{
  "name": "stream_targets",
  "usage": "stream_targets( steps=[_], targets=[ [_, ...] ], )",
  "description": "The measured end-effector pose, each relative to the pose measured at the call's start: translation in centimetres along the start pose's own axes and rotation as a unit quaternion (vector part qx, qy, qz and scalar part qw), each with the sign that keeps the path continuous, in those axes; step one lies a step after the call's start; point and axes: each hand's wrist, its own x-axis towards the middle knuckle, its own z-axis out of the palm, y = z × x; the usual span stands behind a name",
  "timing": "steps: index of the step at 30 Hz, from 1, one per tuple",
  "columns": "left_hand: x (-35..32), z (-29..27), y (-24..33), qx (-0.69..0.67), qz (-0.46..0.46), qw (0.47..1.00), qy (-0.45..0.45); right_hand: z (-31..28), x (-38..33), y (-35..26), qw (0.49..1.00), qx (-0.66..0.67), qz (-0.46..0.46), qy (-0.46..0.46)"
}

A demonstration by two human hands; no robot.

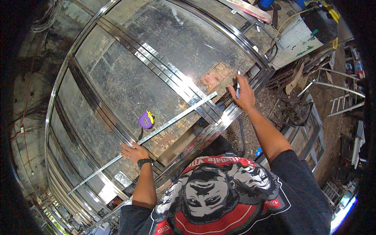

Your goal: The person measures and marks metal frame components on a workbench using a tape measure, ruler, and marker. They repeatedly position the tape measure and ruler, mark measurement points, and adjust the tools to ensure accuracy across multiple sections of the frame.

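Observation:
My left hand (135, 152), with a dark watch at its wrist, lies with fingers spread on a long thin metal strip (176, 117). The strip crosses slantwise over the rails of a large shiny metal frame (156, 62) on a worn worktable (117, 74). My right hand (244, 95) is closed round a marker pen (238, 87), near the frame's right corner and beyond the strip's far end. A purple and yellow tape measure (146, 120) sits on the table just beyond my left hand, beside the strip.
A scarred reddish wood patch (213, 78) shows near my right hand. Beyond the table's right end are a white, paint-spotted container (299, 43) and stacked wood scraps (290, 74). Metal frames (309, 133) lean low on the right. A hammer (275, 15) lies at the far right.

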Motion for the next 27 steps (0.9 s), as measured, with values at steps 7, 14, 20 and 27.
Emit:
stream_targets(
  steps=[7,14,20,27],
  targets=[
    [0.0,-0.3,0.4,-0.004,-0.001,1.0,-0.009,0.1,-0.2,0.3,1.0,0.011,0.002,0.006],
    [0.0,0.3,-0.5,-0.014,0.006,1.0,0.011,-0.1,-0.1,-0.2,0.999,0.045,-0.009,0.004],
    [0.2,0.5,-0.7,0.011,0.011,1.0,0.015,0.1,-0.2,0.1,0.998,0.042,-0.032,0.04],
    [-0.1,0.7,-0.7,-0.009,0.004,0.999,0.032,0.9,-0.1,0.4,0.999,0.017,-0.016,0.039]
  ],
)
